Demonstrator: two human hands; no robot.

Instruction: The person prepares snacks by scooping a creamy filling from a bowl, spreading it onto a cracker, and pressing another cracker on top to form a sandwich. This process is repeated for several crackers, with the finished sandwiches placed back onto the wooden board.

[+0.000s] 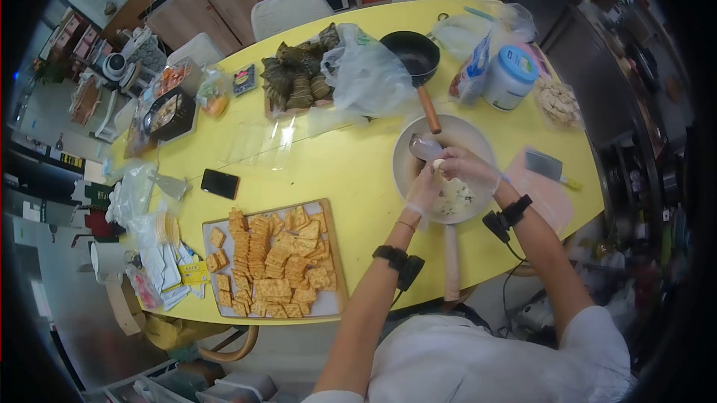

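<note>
Both my hands, in thin clear gloves, meet above a light-coloured frying pan (480, 141). My left hand (424, 188) and my right hand (464, 167) are closed around a small whitish piece (439, 165) between their fingertips; which hand bears it is hard to tell. In the pan lie a brown patch and a white mass with dark bits (454, 197). A ladle-like utensil (425, 147) rests in the pan beside my fingers. The pan's handle (451, 262) points toward me.
A tray of crackers (276, 261) is at front left, a phone (220, 183) above it. Behind stand leaf-wrapped bundles (299, 74), a black pan (412, 56) and a blue-lidded tub (511, 78). To the right, a scraper (544, 165) lies on a pink sheet (539, 197).
</note>
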